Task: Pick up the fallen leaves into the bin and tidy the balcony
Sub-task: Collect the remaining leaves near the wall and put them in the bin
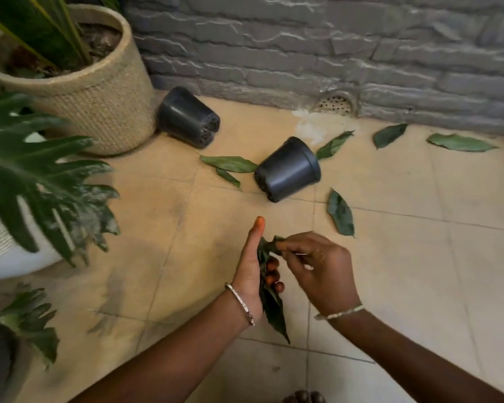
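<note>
My left hand [249, 274] grips a bunch of green leaves [274, 309] low in the middle, thumb raised, fingers curled round them. My right hand [317, 269] pinches the top end of a leaf in that bunch [269, 247]. Several fallen leaves lie on the beige floor tiles: one just right of my hands [341, 213], two beside a tipped pot [230, 164], and three near the wall [333, 145], [389, 135], [460, 142]. No bin is in view.
Two black plastic pots lie on their sides [188, 122], [288, 170]. A woven planter [99, 94] with a plant stands at the left, with large leaves of another plant [41, 175] below it. A grey stone wall [303, 48] with a drain [335, 104] runs behind.
</note>
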